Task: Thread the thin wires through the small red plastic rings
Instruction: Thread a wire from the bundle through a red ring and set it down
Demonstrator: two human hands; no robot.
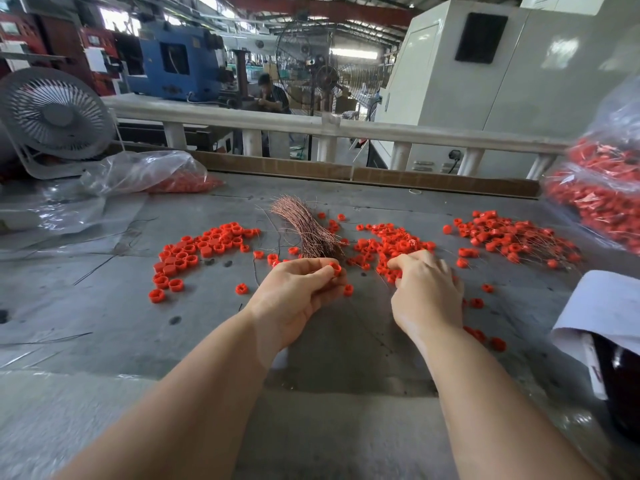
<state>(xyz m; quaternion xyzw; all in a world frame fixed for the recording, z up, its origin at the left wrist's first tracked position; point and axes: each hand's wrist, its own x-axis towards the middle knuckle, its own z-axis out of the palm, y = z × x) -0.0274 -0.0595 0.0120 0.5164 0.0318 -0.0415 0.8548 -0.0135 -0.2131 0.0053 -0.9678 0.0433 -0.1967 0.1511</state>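
Note:
My left hand [300, 292] pinches one small red ring [335, 269] between thumb and forefinger, just below the near end of a bundle of thin copper wires [304, 226] that fans away across the grey table [114, 306]. My right hand [427, 291] lies palm down, its fingers reaching into the middle heap of loose red rings [393, 244]; what the fingertips hold is hidden. Another heap of rings [204, 247] lies to the left. At the right lies a heap of rings with wires through them [512, 239].
A clear bag of red rings [152, 174] lies at the back left beside a white fan [52, 116]. A large bag of red parts [602, 188] stands at the right edge. White paper over a dark object [609, 317] sits at the near right. A railing [311, 128] borders the table's far side.

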